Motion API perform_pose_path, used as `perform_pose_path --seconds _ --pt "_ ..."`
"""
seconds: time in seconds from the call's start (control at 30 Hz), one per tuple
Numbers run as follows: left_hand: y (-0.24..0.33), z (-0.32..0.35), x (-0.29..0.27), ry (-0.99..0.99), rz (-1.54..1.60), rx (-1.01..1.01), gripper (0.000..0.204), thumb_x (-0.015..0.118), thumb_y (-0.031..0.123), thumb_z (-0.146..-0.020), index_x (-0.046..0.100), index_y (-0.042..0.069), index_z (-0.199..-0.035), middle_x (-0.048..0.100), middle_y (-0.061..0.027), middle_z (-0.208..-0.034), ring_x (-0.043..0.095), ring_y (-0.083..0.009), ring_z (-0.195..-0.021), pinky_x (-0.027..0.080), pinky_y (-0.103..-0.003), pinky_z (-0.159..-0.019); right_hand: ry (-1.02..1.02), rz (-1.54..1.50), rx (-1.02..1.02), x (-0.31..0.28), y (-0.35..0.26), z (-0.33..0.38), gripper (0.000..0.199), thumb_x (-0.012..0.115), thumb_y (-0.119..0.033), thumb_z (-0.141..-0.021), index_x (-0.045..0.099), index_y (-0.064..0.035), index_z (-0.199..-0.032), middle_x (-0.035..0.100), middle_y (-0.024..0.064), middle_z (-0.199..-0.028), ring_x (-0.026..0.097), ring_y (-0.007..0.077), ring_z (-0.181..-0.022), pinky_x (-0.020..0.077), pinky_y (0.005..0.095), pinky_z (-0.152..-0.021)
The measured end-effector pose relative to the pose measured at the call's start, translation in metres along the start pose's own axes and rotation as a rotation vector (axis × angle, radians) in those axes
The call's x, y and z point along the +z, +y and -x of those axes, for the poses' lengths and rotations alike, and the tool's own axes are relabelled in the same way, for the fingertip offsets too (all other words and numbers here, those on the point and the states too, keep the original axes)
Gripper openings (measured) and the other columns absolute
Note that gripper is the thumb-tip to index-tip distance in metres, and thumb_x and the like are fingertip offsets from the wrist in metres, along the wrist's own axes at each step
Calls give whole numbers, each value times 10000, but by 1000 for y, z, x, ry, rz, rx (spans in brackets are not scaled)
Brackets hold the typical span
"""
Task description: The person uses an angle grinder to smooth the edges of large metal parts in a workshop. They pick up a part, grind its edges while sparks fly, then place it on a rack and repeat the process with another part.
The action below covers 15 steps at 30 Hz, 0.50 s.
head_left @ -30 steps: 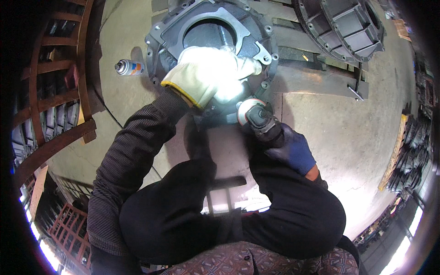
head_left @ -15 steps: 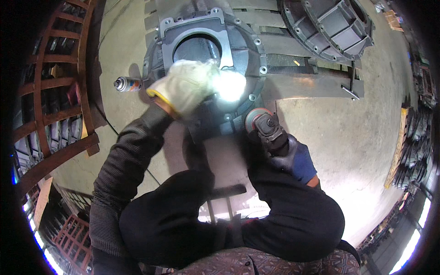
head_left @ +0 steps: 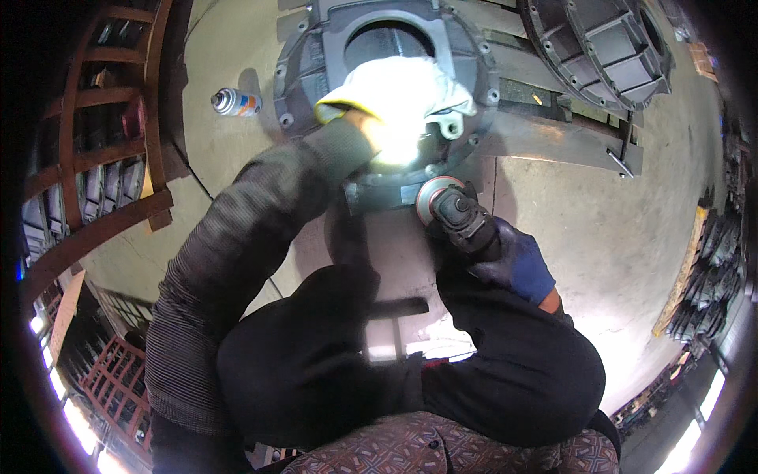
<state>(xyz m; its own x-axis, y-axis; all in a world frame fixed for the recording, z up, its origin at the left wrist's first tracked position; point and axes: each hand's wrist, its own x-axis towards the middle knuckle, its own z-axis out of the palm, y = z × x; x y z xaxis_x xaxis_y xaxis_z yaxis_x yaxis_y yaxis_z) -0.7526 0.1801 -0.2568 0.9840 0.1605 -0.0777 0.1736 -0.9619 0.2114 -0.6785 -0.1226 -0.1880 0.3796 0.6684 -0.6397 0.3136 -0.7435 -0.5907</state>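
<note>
A large grey metal housing [head_left: 316, 71] with a round opening, ribs and bolt holes lies in front of my legs. My left hand [head_left: 403, 91], in a white glove with a yellow cuff edge, reaches over it below the opening. Its fingers stretch to the right beside a small holed lug [head_left: 451, 126]; strong glare washes out much of the glove. My right hand [head_left: 513, 261], in a blue and dark glove, is closed around an angle grinder [head_left: 466, 217]. The grinder's disc [head_left: 437, 197] is just off the housing's near right edge, close to my right knee.
A spray can [head_left: 237, 102] stands left of the housing. At the upper right, a second ribbed housing [head_left: 600, 47] sits on a slatted pallet [head_left: 568, 146]. Brown metal racking [head_left: 118, 150] lines the left side. Stacked dark parts [head_left: 703, 276] are at the far right.
My left hand has moved to the right across the housing, and its forearm followed. The view has shifted slightly, so the housing sits higher and farther right. The right hand still holds the grinder.
</note>
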Motion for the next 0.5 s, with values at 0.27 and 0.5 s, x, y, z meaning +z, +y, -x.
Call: perform_pose_path --seconds 0.27,0.5 --pt "15 -69 4 -65 141 -7 333 570 335 -1099 757 173 -1323 770 -102 -1291 767 -335 -1102 600 -425 -986 -83 49 -32 15 26 -12 763 901 -304 -724 651 -106 -1418 758 240 -1226 725 437 -1182 588 457 -1000" --pt "0 -81 37 -14 226 38 341 505 292 -1109 770 204 -1305 744 -125 -1318 708 -329 -1217 523 -393 -1091 -48 120 -166 31 26 -32 629 880 -321 -795 674 -93 -1345 766 242 -1151 737 455 -1098 599 496 -936"
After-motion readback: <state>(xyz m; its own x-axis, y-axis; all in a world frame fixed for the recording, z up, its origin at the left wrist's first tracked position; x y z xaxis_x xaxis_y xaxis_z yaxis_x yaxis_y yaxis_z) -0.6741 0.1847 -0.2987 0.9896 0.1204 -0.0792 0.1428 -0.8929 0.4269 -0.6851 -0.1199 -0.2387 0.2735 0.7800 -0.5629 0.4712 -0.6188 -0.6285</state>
